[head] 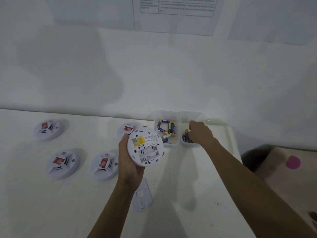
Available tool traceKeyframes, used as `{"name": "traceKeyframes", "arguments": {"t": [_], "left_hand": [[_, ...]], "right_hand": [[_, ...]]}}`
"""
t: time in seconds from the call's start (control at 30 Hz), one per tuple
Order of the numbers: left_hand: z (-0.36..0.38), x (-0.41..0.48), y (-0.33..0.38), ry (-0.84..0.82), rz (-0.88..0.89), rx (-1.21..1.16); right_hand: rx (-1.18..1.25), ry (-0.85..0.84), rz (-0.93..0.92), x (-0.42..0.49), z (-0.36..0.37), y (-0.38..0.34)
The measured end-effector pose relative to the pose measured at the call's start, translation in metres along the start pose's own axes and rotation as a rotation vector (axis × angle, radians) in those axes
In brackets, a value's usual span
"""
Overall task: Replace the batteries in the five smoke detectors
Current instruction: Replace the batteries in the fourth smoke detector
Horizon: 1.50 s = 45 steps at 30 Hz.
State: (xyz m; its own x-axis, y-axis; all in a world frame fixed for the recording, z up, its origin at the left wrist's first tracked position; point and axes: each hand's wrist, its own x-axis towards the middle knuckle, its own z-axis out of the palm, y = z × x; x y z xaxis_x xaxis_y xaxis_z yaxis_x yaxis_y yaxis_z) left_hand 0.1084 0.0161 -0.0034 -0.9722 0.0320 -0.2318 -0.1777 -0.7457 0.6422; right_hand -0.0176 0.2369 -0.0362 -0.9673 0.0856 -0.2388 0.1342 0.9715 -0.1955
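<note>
Refill step: left grip [130, 162] holds detector [145, 146], bay empty; right grip [199, 133] in tub [188, 145] of batteries [186, 136], can't tell if it's got one. Next: seat cells, polarity right.

Smoke detector [145, 146] smooth white plastic; bins [167, 115] translucent plastic; batteries [165, 128] glossy; table [197, 186] matt white.

A plain workroom: white table [51, 203] against a bare wall [85, 66], printed sheet [176, 7] taped up at twelve o'clock, cardboard box [283, 182] at four o'clock.
</note>
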Motion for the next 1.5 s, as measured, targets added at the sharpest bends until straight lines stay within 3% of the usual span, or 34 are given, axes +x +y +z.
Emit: {"name": "traceKeyframes", "arguments": {"t": [0.2, 0.33, 0.43, 0.53, 0.8, 1.0, 1.17, 1.23, 1.37, 1.5], "left_hand": [[-0.003, 0.007, -0.002, 0.026, -0.006, -0.012], [-0.009, 0.009, -0.001, 0.046, 0.026, 0.019], [-0.013, 0.010, 0.000, 0.097, 0.029, 0.021], [-0.016, 0.010, 0.003, 0.108, 0.018, 0.022], [-0.017, 0.008, 0.011, 0.125, 0.057, 0.051], [-0.027, 0.012, 0.006, 0.085, 0.004, -0.022], [-0.029, 0.010, 0.005, 0.069, 0.011, -0.017], [-0.028, 0.010, 0.006, 0.074, 0.016, -0.015], [-0.026, 0.010, 0.006, 0.072, 0.020, -0.009], [-0.026, 0.009, 0.007, 0.073, 0.003, -0.017]], "right_hand": [[-0.129, 0.182, -0.090, 0.006, -0.008, -0.001], [-0.073, 0.311, -0.225, 0.017, -0.014, -0.010], [-0.073, 0.245, -0.414, 0.022, -0.016, -0.019], [-0.230, 0.094, -0.547, 0.024, -0.014, -0.029], [-0.482, 0.009, -0.605, 0.031, 0.004, -0.036], [-0.349, 0.025, -0.602, 0.031, 0.007, -0.041], [0.423, 0.105, -0.379, 0.027, 0.000, -0.051], [0.552, 0.149, -0.311, 0.026, -0.006, -0.055], [0.539, 0.091, -0.281, 0.025, -0.007, -0.059], [0.202, 0.102, -0.378, 0.029, 0.003, -0.059]]}}
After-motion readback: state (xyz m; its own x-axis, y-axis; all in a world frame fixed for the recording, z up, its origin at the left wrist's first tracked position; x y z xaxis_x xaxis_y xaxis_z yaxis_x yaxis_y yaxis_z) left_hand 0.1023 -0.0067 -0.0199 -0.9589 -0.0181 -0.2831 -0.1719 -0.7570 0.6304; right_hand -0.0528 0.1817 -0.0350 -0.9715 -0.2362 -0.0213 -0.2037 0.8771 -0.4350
